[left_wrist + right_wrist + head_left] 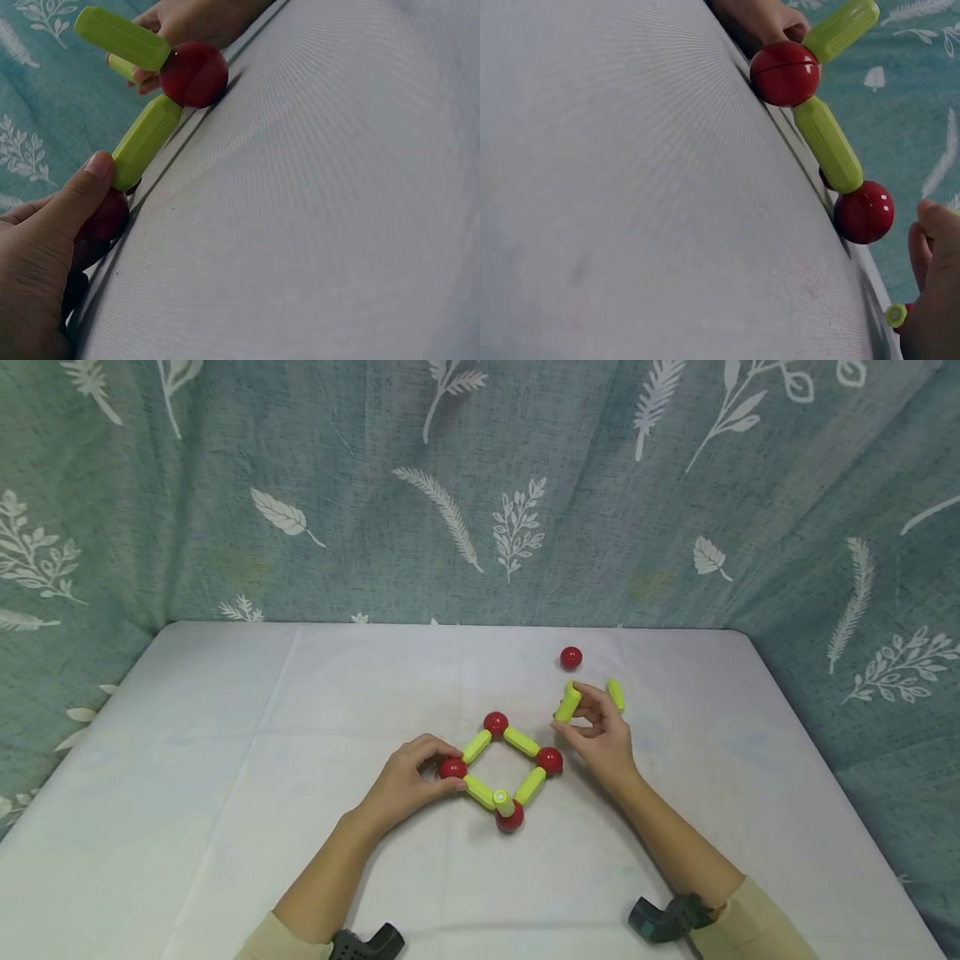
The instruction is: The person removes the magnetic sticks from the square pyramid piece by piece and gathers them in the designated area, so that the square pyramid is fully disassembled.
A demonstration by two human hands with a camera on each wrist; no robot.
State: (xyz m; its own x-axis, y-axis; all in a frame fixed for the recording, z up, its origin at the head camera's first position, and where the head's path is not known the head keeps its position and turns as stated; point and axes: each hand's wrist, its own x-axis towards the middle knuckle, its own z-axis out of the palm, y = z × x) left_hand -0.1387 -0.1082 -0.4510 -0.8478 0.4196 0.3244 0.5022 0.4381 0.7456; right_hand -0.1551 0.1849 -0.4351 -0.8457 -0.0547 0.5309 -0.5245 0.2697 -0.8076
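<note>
My left hand (pixel 405 777) holds the red ball (pixel 453 768) at the left corner of a square frame, thumb and fingers on either side of it. Yellow-green rods (pixel 529 787) join red balls at the corners, including the far ball (pixel 496 723) and the right ball (pixel 550 762). From the near ball (pixel 510 821) another rod (pixel 503 802) sticks upward; the left wrist view also shows this raised rod (pixel 124 37). Just beyond the right corner, my right hand (pixel 603 742) pinches a loose yellow-green rod (pixel 568 703) above the table.
A loose red ball (pixel 571 657) lies towards the table's far edge. Another yellow-green rod (pixel 616 695) lies just beyond my right hand. White cloth (pixel 225 818) covers the table, and a leaf-patterned curtain (pixel 337 527) hangs behind it.
</note>
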